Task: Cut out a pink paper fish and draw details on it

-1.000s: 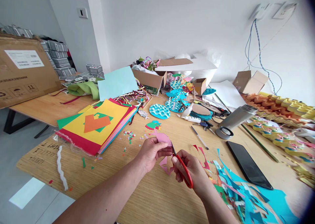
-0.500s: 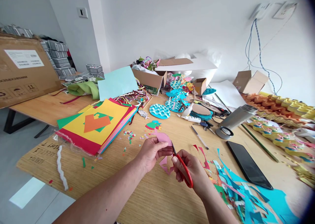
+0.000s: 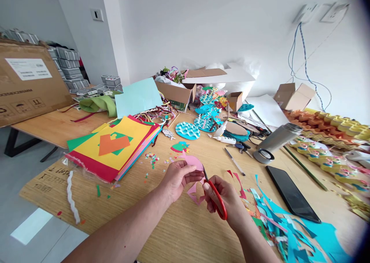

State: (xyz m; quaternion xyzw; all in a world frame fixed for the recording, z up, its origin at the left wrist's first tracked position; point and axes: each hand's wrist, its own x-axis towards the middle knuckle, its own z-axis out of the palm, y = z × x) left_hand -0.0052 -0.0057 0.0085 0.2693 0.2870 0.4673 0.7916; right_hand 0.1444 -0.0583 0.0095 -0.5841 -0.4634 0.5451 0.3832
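Note:
Between the thumb and fingers of my left hand [image 3: 179,178] is a piece of pink paper [image 3: 193,161] with a curved edge. My right hand [image 3: 222,197] is closed around the red handles of a pair of scissors [image 3: 219,201], and the dark blades reach up to the right edge of the paper. Below the fingers lies a pink paper scrap [image 3: 194,195], partly covered by my hands. Just beyond the pink paper, a green and red paper fish [image 3: 179,147] rests on the wooden table [image 3: 173,232].
Stacked coloured paper [image 3: 115,147] lies to the left. Blue paper offcuts [image 3: 297,228], a black phone [image 3: 291,193] and a tilted steel flask [image 3: 279,138] are on the right. Behind my hands are a pen [image 3: 234,161], a wavy blue disc [image 3: 187,130] and glue bottles [image 3: 224,139].
The pink paper has turned slightly in my left hand and shows a little more of its face. The scissors have shifted very slightly to the right. Everything else stays put.

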